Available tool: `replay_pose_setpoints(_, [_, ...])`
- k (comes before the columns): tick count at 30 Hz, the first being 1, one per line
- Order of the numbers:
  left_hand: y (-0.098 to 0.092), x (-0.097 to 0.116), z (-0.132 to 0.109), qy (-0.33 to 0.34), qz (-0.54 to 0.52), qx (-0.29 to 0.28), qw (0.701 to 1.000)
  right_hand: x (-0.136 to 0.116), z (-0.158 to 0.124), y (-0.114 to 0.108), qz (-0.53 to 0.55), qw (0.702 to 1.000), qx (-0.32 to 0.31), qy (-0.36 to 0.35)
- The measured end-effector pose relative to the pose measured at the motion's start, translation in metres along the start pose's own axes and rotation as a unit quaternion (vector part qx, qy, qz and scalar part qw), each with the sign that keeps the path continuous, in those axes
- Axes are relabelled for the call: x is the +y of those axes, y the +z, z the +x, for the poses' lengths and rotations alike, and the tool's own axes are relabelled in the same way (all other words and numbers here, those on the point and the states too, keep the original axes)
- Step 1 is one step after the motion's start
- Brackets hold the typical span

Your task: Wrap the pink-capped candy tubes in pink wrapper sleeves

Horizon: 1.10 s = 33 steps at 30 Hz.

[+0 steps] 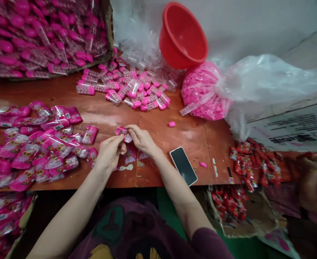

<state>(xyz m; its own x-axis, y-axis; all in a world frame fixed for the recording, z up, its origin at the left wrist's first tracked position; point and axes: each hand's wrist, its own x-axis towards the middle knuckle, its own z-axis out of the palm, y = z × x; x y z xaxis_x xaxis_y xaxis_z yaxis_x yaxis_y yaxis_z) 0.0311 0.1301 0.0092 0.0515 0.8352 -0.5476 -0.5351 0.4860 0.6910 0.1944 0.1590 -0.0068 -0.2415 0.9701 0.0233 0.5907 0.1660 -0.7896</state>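
Observation:
Over the middle of the wooden table (169,151), a small pink printed plastic wrapper (124,133) is pinched between my two hands. My left hand (110,153) grips its lower left side with fingers closed. From the right, my right hand (142,141) pinches the other side with thumb and fingers. More pink wrappers (130,157) lie flat on the table just below, partly hidden by my hands. To the left spreads a pile of pink wrapped packs (47,147). Beyond my hands lie clear tubes of pink beads or candies with pink caps (131,86).
A box of capped tubes (45,36) stands back left. A red bowl (184,36) tilts beside a bag of pink caps (204,91). A phone (183,166) lies right of my forearm. Red packs (246,162) and another person's hands (312,165) are far right.

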Motion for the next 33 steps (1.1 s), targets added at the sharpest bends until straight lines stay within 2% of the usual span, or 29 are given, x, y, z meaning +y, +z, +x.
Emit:
replay_pose_setpoints(1, [-0.004, 0.004, -0.002, 0.005, 0.002, 0.008, 1.0, 0.008, 0.012, -0.012, -0.022, 1.0, 0.001, -0.002])
replay_pose_setpoints(3, [-0.013, 0.011, -0.012, 0.015, 0.015, 0.021, 1.0, 0.028, 0.04, -0.043, -0.087, 0.993, 0.075, 0.012])
replay_pose_setpoints(4, [-0.018, 0.013, -0.019, 0.025, 0.036, 0.026, 0.999, 0.039, 0.056, -0.06, -0.136, 0.982, 0.126, 0.028])
replay_pose_setpoints(6, [-0.03, 0.011, -0.039, 0.076, 0.116, 0.049, 0.989, 0.06, 0.085, -0.092, -0.236, 0.943, 0.21, 0.102])
replay_pose_setpoints(7, [-0.035, 0.006, -0.05, 0.114, 0.183, 0.059, 0.975, 0.069, 0.098, -0.106, -0.266, 0.927, 0.225, 0.137])
replay_pose_setpoints(9, [-0.045, -0.014, -0.07, 0.215, 0.31, 0.074, 0.923, 0.084, 0.121, -0.126, -0.304, 0.909, 0.226, 0.175])
replay_pose_setpoints(10, [-0.05, -0.027, -0.078, 0.275, 0.342, 0.078, 0.895, 0.089, 0.132, -0.132, -0.314, 0.907, 0.215, 0.178])
replay_pose_setpoints(12, [-0.059, -0.056, -0.087, 0.366, 0.357, 0.033, 0.859, 0.097, 0.149, -0.138, -0.323, 0.911, 0.185, 0.175])
replay_pose_setpoints(14, [-0.066, -0.082, -0.086, 0.417, 0.368, -0.001, 0.831, 0.101, 0.163, -0.137, -0.317, 0.919, 0.145, 0.185])
replay_pose_setpoints(16, [-0.072, -0.099, -0.081, 0.454, 0.376, -0.038, 0.806, 0.103, 0.172, -0.134, -0.31, 0.924, 0.1, 0.201])
replay_pose_setpoints(19, [-0.077, -0.108, -0.075, 0.47, 0.388, -0.059, 0.791, 0.102, 0.174, -0.124, -0.308, 0.927, 0.061, 0.203])
replay_pose_setpoints(22, [-0.076, -0.105, -0.075, 0.459, 0.396, -0.052, 0.793, 0.093, 0.162, -0.108, -0.305, 0.928, 0.076, 0.198])
replay_pose_setpoints(25, [-0.072, -0.098, -0.077, 0.437, 0.397, -0.038, 0.807, 0.079, 0.141, -0.082, -0.298, 0.927, 0.096, 0.205])
replay_pose_setpoints(30, [-0.067, -0.083, -0.081, 0.334, 0.372, 0.011, 0.866, 0.057, 0.116, -0.036, -0.274, 0.933, 0.092, 0.216])
replay_pose_setpoints(33, [-0.064, -0.071, -0.083, 0.277, 0.333, 0.023, 0.901, 0.061, 0.111, -0.03, -0.229, 0.95, 0.064, 0.205])
